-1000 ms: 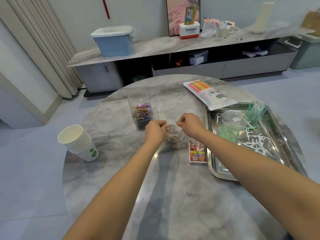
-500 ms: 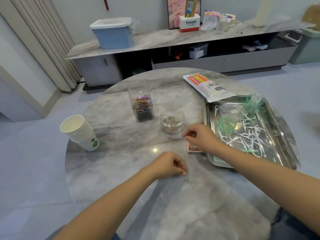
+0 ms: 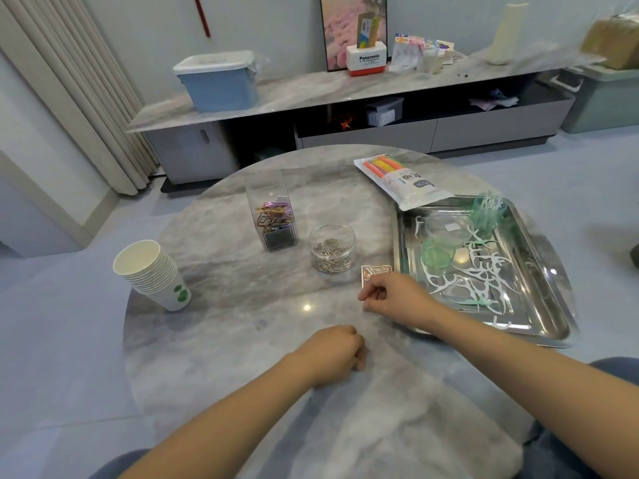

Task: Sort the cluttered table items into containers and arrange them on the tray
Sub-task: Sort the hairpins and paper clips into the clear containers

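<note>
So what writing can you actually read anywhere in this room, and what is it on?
"Panasonic": on the white and red box on the sideboard.
Pouch on the table: printed label, too blurred to read.
Small card by the right hand: print too small to read.
Packets on the sideboard: unreadable.
Paper cups: green leaf mark, no words.

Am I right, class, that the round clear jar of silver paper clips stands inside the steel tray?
Not quite. The head view shows the round clear jar of silver paper clips standing on the grey marble table, left of the steel tray, not inside it.
</note>
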Demonstrator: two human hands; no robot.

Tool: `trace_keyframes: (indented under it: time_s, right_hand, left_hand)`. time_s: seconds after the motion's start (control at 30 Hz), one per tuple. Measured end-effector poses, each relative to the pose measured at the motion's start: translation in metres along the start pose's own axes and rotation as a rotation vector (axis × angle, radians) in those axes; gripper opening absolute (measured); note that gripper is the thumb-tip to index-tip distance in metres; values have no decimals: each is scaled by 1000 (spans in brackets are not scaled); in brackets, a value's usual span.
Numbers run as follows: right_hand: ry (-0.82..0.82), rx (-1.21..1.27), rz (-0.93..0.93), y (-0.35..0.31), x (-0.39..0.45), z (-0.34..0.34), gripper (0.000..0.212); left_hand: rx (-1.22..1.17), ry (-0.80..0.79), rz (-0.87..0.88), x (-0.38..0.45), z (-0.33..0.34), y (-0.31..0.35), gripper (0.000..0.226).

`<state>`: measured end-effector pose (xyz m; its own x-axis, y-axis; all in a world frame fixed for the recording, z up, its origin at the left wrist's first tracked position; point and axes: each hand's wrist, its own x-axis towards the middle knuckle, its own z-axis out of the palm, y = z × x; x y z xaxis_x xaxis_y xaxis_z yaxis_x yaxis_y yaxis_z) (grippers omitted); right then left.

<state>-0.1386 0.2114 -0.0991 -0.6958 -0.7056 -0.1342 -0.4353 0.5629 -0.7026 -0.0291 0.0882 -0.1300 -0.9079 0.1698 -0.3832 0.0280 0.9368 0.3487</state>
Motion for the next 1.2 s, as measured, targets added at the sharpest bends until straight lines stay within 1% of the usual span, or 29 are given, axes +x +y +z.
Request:
trace_keyframes:
  time_s: [0.07,0.13,0.2,0.27,0.37,0.4,0.47,0.53,0.6,0.63,0.73,0.8,0.87,0.9,1.0,1.1,1.2]
  right_hand:
    - [8,40,12,-2,2,-2,11]
    - [10,68,21,-3,6,-4,11]
    - [6,50,29,-5,8,-5,12]
    - [5,39,44,-3,12,-7,11]
    - [4,30,51,-1,16,-11,12]
    - [6,26,53,-1,18,-13,12]
    - [15,41,67,0,21,-16,11]
    - [24,65,82,2,24,-18,9]
    - [35,74,88,4,26,-21,11]
    - [45,62,86,6,27,-24,11]
    - [85,-6,87,10,29,-36,8]
    - [148,-47,117,17,33,-44,13]
    - [214,-100,163,26,37,-54,20]
    - [237,-135,183,30,40,-57,22]
    - [290,-214,235,48,49,-65,27]
    - [357,-319,276,68,61,-73,35]
    - [380,-425,383,86,67,-81,48]
  left_hand:
    - [-106,62,-48,3,-6,-6,17]
    - [-227,173,-116,9,-17,-14,19]
    - [-310,272,-161,14,-28,-22,16]
    - [-386,329,-184,21,-39,-29,12]
    - [-506,440,-214,31,-54,-38,23]
    - [-533,491,-222,36,-60,-40,26]
    - [-575,615,-252,45,-69,-42,25]
    - [-592,745,-289,54,-74,-43,16]
    - [-502,825,-321,62,-77,-45,5]
    - [-443,830,-327,66,-76,-46,6]
    - [-288,728,-336,74,-68,-46,19]
    - [-233,701,-350,77,-66,-45,19]
    - [-254,705,-367,82,-69,-42,14]
    - [-269,680,-378,82,-72,-40,15]
    - [-221,528,-371,85,-78,-30,14]
    - [-209,431,-341,85,-84,-20,13]
    - [-234,428,-321,87,-87,-16,22]
